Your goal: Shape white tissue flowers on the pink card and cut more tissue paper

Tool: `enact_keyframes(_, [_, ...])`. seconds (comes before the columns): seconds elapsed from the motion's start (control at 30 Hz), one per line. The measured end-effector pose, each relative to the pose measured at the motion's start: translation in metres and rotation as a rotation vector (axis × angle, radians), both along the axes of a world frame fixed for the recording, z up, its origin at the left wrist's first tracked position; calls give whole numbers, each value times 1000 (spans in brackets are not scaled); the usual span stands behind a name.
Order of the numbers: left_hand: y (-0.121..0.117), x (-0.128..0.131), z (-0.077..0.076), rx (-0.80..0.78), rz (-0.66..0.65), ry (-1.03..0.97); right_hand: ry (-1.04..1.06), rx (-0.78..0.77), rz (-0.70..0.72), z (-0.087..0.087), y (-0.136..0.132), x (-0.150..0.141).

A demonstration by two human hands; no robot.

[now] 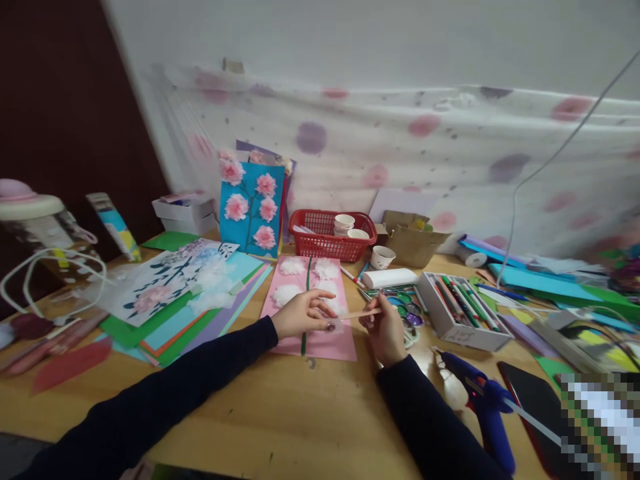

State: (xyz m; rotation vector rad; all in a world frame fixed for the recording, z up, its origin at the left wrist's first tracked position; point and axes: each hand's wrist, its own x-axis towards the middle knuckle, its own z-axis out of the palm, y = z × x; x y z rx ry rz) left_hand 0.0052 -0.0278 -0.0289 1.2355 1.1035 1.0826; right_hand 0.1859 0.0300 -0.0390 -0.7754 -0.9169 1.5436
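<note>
A pink card with white tissue flowers and a green stem lies on the wooden table in front of me. My left hand rests on the card, fingertips pinching a white tissue flower near its lower right part. My right hand is closed around a thin wooden brush or stick that points left toward the fingers of the left hand. A paint palette with coloured wells lies just right of the right hand.
A red basket with paper cups stands behind the card, beside a blue flower card. Stacked coloured papers lie left. A box of markers and a blue glue gun sit right. A bottle stands far left.
</note>
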Motion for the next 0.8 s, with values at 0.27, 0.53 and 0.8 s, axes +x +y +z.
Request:
enact_keyframes(0.27, [-2,-5,-7,-25,15,-16,6,-72,-60,-4,3,-1])
enact_keyframes(0.53, [-1,-6,-10,-8,3,-115,6,-117,-163,2,2,0])
enact_keyframes(0.8, [-5,-3,-6,-6,34,-81,-57,-73,-86,-2,0,-3])
